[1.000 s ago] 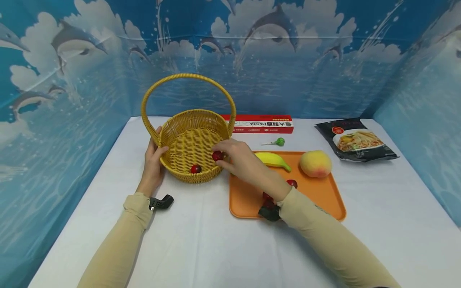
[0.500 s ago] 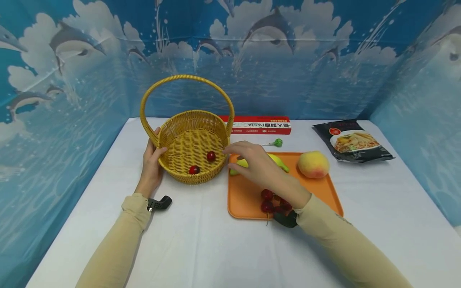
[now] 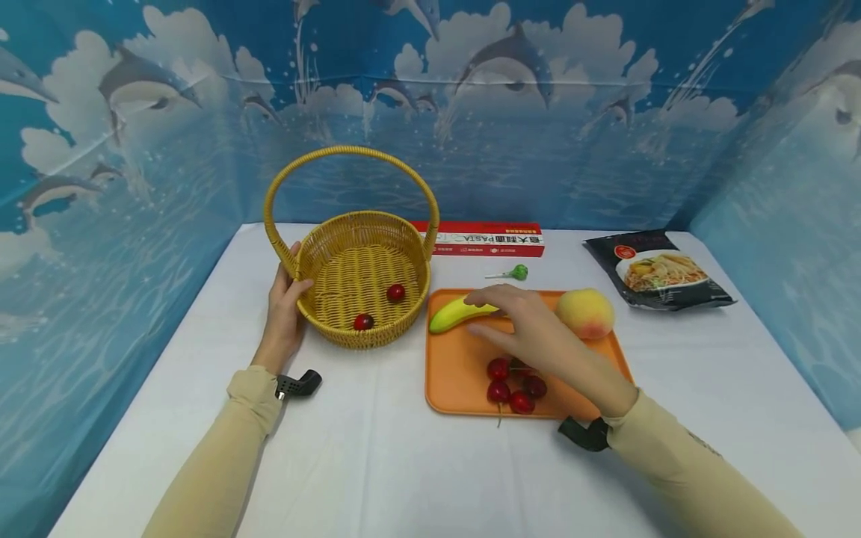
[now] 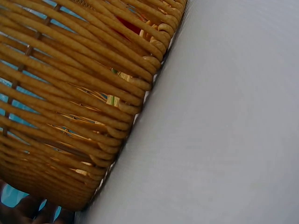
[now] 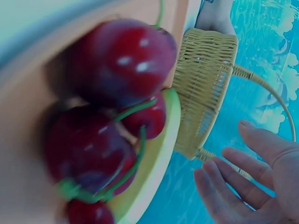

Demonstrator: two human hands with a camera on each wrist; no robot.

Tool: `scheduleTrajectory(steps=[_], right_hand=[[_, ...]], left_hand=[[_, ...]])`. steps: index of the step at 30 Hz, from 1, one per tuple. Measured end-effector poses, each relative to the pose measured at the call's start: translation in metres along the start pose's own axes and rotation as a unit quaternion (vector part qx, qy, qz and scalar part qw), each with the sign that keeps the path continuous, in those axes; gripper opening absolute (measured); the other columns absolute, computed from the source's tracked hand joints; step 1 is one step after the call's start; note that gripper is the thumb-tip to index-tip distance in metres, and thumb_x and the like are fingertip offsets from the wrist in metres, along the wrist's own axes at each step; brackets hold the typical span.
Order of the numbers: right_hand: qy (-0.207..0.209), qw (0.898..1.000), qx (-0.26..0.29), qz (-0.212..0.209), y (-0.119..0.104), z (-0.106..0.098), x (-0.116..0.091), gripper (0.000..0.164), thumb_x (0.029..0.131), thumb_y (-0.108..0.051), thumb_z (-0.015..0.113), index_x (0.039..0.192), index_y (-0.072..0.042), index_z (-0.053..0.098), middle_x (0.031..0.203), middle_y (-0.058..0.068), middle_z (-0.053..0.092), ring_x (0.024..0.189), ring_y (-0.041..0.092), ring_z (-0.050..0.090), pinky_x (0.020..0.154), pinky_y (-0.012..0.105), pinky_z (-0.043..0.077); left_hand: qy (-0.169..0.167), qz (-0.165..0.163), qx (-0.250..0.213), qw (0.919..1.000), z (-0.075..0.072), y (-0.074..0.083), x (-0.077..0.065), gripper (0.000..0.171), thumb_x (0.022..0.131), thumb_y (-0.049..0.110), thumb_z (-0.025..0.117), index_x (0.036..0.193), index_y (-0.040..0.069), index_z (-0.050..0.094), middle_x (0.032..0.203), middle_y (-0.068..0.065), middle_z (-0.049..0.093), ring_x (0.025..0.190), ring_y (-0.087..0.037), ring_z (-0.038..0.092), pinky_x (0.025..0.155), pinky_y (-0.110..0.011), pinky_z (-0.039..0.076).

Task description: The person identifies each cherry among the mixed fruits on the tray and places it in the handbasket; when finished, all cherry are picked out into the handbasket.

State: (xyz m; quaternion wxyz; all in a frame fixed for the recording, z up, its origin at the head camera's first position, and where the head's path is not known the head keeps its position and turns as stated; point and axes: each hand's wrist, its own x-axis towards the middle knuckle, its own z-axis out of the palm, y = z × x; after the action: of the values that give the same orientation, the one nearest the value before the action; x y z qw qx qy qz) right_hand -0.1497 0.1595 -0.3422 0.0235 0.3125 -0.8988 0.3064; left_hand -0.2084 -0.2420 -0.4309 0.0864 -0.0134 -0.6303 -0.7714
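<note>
My left hand (image 3: pixel 282 321) grips the side of a yellow wicker basket (image 3: pixel 336 335), thumb over the rim and fingers along the outer wall. In the left wrist view, woven basket wall (image 4: pixel 70 93) fills the left, with dark fingertips (image 4: pixel 35 207) at the bottom corner. Two red cherries (image 3: pixel 364 322) lie inside the basket. Above the orange tray (image 3: pixel 454 377) hovers my right hand (image 3: pixel 538 329), fingers spread and holding nothing, overlapping the banana (image 3: pixel 451 314). Several cherries (image 3: pixel 521 402) with stems cluster near the tray's front edge; the right wrist view shows cherries (image 5: pixel 88 144) close up.
A peach (image 3: pixel 585 312) sits at the tray's back right. Behind the tray lie a green lollipop (image 3: pixel 519 272) and a red pasta box (image 3: pixel 491 239), partly hidden by the basket. A black food packet (image 3: pixel 662 273) lies at the back right. Dolphin-print cloth walls surround the white table.
My right hand let go of a cherry, which now lies in the basket beside the other. It then drew back rightward over the tray. The left hand stays on the basket.
</note>
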Motion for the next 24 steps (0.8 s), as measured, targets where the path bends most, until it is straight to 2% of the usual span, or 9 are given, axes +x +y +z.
scheduleTrajectory(steps=[5, 14, 20, 24], right_hand=[[-0.007, 1.0, -0.007, 0.028, 0.011, -0.004, -0.016, 0.044, 0.094, -0.027, 0.082, 0.133, -0.01, 0.071, 0.131, 0.008, 0.072, 0.111, 0.03, 0.073, 0.094, 0.049, 0.061], [0.015, 1.0, -0.009, 0.02, 0.026, -0.007, -0.039, 0.042, 0.088, -0.018, 0.086, 0.128, -0.01, 0.074, 0.123, 0.01, 0.075, 0.1, 0.029, 0.076, 0.086, 0.048, 0.064], [0.031, 0.999, -0.023, 0.025, 0.031, -0.01, -0.055, 0.041, 0.087, -0.014, 0.087, 0.126, -0.009, 0.075, 0.122, 0.007, 0.076, 0.106, 0.027, 0.074, 0.086, 0.046, 0.064], [0.027, 0.999, -0.025, 0.038, 0.036, -0.01, -0.063, 0.041, 0.087, -0.013, 0.087, 0.127, -0.01, 0.075, 0.121, 0.007, 0.076, 0.104, 0.025, 0.074, 0.087, 0.047, 0.063]], left_hand=[[-0.005, 0.005, 0.004, 1.0, 0.0, -0.001, 0.0, 0.071, 0.105, 0.004, 0.044, 0.169, 0.03, 0.027, 0.173, 0.005, 0.027, 0.158, -0.025, 0.029, 0.129, -0.043, 0.027], [-0.005, -0.001, 0.0, 1.0, -0.001, -0.003, 0.0, 0.072, 0.105, 0.004, 0.044, 0.169, 0.031, 0.026, 0.173, 0.006, 0.026, 0.158, -0.024, 0.029, 0.13, -0.042, 0.026], [-0.005, 0.006, 0.002, 1.0, -0.001, -0.002, 0.001, 0.071, 0.105, 0.004, 0.044, 0.168, 0.031, 0.028, 0.173, 0.005, 0.027, 0.157, -0.025, 0.029, 0.128, -0.041, 0.028], [-0.006, 0.007, -0.001, 1.0, -0.001, -0.001, 0.001, 0.071, 0.105, 0.003, 0.043, 0.169, 0.03, 0.027, 0.173, 0.004, 0.027, 0.157, -0.026, 0.03, 0.128, -0.041, 0.029]])
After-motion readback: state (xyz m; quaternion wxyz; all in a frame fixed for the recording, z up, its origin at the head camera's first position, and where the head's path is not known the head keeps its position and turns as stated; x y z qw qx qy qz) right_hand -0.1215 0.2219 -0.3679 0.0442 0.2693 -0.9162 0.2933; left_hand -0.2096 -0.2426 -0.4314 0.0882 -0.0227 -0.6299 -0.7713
